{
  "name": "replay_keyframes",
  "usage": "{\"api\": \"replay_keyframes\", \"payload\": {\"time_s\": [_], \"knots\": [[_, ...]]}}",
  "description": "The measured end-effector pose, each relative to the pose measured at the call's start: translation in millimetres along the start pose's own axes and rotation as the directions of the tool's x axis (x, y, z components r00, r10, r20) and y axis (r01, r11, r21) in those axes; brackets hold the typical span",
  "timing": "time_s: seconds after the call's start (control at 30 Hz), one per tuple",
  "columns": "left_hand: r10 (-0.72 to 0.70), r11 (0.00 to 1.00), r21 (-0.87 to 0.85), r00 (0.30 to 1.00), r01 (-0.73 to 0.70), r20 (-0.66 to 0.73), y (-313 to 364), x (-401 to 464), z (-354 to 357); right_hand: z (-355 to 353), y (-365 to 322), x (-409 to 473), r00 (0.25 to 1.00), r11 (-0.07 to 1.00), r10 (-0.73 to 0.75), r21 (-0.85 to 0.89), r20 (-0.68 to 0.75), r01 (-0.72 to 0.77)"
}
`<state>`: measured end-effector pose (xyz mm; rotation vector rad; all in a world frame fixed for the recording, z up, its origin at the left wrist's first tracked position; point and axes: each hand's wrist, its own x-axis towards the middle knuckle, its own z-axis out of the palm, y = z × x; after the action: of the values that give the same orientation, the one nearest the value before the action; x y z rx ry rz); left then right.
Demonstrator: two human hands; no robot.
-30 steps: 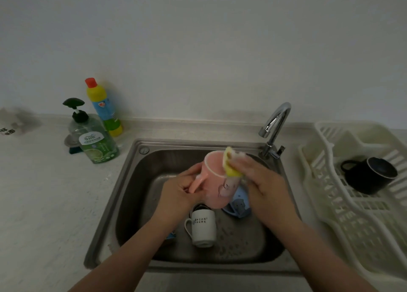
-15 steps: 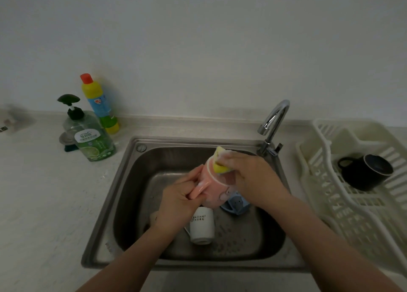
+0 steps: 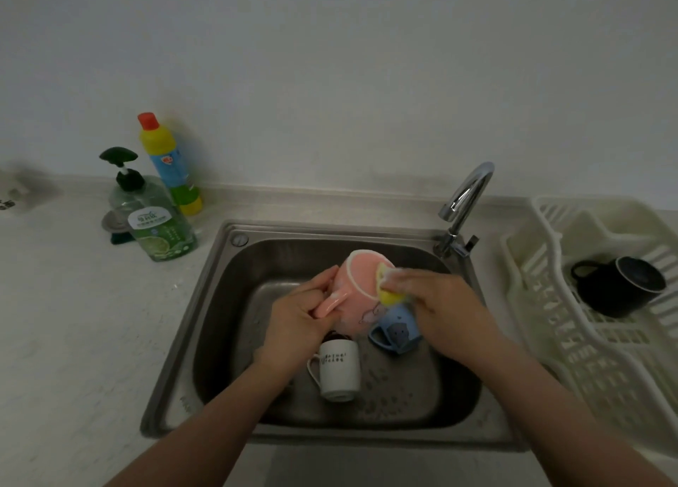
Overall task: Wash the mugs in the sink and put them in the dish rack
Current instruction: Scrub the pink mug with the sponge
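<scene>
Over the steel sink (image 3: 205,303) my left hand (image 3: 297,321) grips a pink mug (image 3: 357,292) by its handle, bottom tilted up and away. My right hand (image 3: 440,306) pinches a yellow sponge (image 3: 385,284) against the mug's right side. Below them a white mug (image 3: 339,371) and a blue mug (image 3: 398,328) lie on the sink floor. A dark object peeks out just behind the white mug, mostly hidden by my left hand. A black mug (image 3: 620,284) lies on its side in the white dish rack (image 3: 587,358) at the right.
The tap (image 3: 464,200) arches over the sink's back right corner. A green soap pump bottle (image 3: 154,222) and a yellow cleaner bottle (image 3: 170,167) stand on the counter at the back left, with a small sink plug beside them.
The pink mug has turned so its bottom faces up more. My right hand with the sponge slid from the mug's top edge down to its right side.
</scene>
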<state>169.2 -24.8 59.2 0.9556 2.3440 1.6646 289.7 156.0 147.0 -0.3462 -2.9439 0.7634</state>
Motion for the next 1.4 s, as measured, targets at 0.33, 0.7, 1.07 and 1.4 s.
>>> {"api": "replay_keyframes", "payload": {"time_s": [0.33, 0.7, 1.07, 1.4], "knots": [[-0.018, 1.0, -0.012, 0.999, 0.018, 0.044, -4.2, -5.2, 2.8, 2.9, -3.2, -5.5, 0.999, 0.999, 0.045, 0.027, 0.013, -0.045], [-0.028, 0.994, -0.104, 0.999, 0.031, 0.033, 8.2, -8.1, 3.4, 1.2, -9.4, 6.1, 0.997, 0.999, -0.037, 0.025, -0.073, 0.039], [-0.031, 0.981, -0.192, 0.999, 0.034, 0.022, 21.9, -5.9, 2.6, -1.6, -24.4, 7.7, 0.997, 0.999, -0.051, 0.003, -0.054, 0.051], [-0.101, 0.977, -0.188, 0.995, 0.102, 0.013, 19.6, -4.1, 0.2, 2.0, -28.4, 7.4, 0.993, 0.995, -0.083, 0.048, -0.079, 0.087]]}}
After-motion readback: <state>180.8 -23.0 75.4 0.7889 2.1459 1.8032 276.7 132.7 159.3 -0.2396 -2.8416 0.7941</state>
